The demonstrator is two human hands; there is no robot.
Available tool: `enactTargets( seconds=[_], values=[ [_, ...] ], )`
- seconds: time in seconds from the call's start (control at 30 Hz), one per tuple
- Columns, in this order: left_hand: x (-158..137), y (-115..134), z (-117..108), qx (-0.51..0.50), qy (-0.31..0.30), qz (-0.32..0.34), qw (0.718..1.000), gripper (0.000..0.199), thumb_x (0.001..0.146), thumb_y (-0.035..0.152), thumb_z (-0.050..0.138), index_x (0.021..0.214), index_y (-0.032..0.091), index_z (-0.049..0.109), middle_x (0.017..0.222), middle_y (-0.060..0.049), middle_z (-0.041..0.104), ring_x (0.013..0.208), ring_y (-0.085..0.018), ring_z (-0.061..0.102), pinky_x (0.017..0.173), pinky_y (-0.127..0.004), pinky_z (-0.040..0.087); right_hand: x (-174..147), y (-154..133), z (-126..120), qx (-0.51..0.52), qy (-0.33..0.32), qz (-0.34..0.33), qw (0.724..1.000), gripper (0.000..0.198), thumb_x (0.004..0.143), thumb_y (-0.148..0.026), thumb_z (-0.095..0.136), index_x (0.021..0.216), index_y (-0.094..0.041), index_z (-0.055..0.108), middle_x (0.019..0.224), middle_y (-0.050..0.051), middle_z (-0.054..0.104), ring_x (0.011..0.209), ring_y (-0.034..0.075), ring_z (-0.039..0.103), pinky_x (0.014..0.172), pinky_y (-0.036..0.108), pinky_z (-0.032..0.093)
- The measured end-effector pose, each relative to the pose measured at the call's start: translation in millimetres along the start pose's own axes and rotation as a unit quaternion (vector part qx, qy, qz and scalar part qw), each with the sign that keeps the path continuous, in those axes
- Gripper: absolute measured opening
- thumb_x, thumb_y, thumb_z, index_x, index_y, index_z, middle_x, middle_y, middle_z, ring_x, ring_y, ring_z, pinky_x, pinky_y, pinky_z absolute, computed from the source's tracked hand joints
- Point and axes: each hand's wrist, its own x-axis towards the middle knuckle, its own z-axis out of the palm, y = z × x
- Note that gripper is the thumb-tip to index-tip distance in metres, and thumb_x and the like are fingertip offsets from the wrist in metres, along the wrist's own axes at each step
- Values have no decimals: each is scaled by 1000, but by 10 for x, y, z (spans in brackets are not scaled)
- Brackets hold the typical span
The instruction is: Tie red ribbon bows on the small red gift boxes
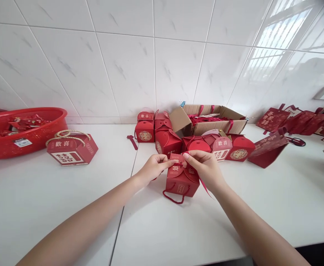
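Observation:
A small red gift box (180,189) with gold lettering stands on the white table, its curved top flaps folded together. From its near side hangs a dark red cord handle (175,201). My left hand (158,168) is closed at the box's upper left, thumb and fingers pinching a red ribbon that crosses the top. On the upper right, my right hand (206,168) pinches the same ribbon between thumb and forefinger. A loose ribbon tail (205,188) hangs below the right hand. My fingers partly cover the top of the box.
Several red gift boxes (145,131) stand behind my hands, before an open cardboard carton (217,127) holding red ribbons. At left are a red plastic basket (48,127) and a rope-handled box (73,149). Scissors (296,141) and red bags (273,119) lie right. A tiled wall rises behind.

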Motion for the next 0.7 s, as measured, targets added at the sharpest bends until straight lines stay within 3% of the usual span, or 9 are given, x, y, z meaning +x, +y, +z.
enactTargets(
  seconds=[0.2,0.33,0.47,0.6,0.7],
  values=[
    [-76,215,-98,38,8,-11,999,47,71,49,68,56,18,36,50,7,30,46,-6,24,44,-22,16,27,105,-5,-19,-9,-37,999,33,80,-42,63,103,-18,61,75,2,66,67,15,63,73,32,53],
    [-175,471,-169,30,-24,20,999,30,76,43,64,67,17,55,53,5,37,47,-7,30,44,-23,20,50,109,-13,-92,9,-32,995,34,81,-37,58,108,-16,63,69,2,66,64,16,64,73,33,52],
    [-177,708,-75,29,-26,60,997,24,76,40,62,75,16,65,51,3,42,46,-8,34,42,-23,23,32,73,8,-167,-23,-73,983,22,85,-30,48,90,-18,66,67,2,61,62,15,58,64,28,47],
    [-50,788,99,36,-47,68,996,23,78,37,61,79,15,68,54,2,50,47,-8,38,45,-24,28,1,73,30,-193,-38,-137,971,22,87,-29,46,73,-18,59,66,1,55,63,13,51,59,25,41],
    [44,743,129,19,-15,88,996,33,80,36,59,105,17,66,75,-3,64,65,-12,54,59,-26,41,9,119,46,-204,5,-133,970,24,87,-36,50,74,-18,59,65,1,57,61,14,51,60,26,41]
  ],
)
